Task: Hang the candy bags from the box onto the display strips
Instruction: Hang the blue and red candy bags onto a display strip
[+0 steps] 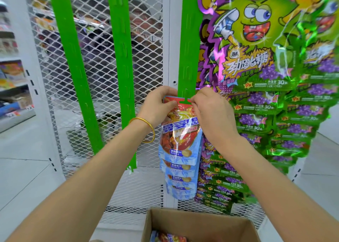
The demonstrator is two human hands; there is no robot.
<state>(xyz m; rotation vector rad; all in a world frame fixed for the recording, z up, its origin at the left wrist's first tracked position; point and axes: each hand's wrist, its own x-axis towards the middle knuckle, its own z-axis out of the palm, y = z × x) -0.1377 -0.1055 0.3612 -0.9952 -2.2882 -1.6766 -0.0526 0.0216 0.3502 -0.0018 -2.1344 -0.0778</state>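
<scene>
A blue and red candy bag (pixel 180 137) is held at its top edge against a hook of the right green display strip (pixel 190 45). My left hand (pixel 157 107) pinches the bag's top left corner. My right hand (pixel 209 109) pinches the top right, beside the strip's green tab. Below it several more blue bags (pixel 180 179) hang on the same strip, overlapping. An open cardboard box (pixel 200 223) stands at the bottom with more bags (pixel 168 237) inside.
Two more green strips (pixel 73 58) (pixel 119 58) hang bare on the white wire-mesh panel (pixel 91 95). Many green and purple candy bags (pixel 275 113) hang in rows to the right. Store shelves (pixel 12 73) stand at the far left.
</scene>
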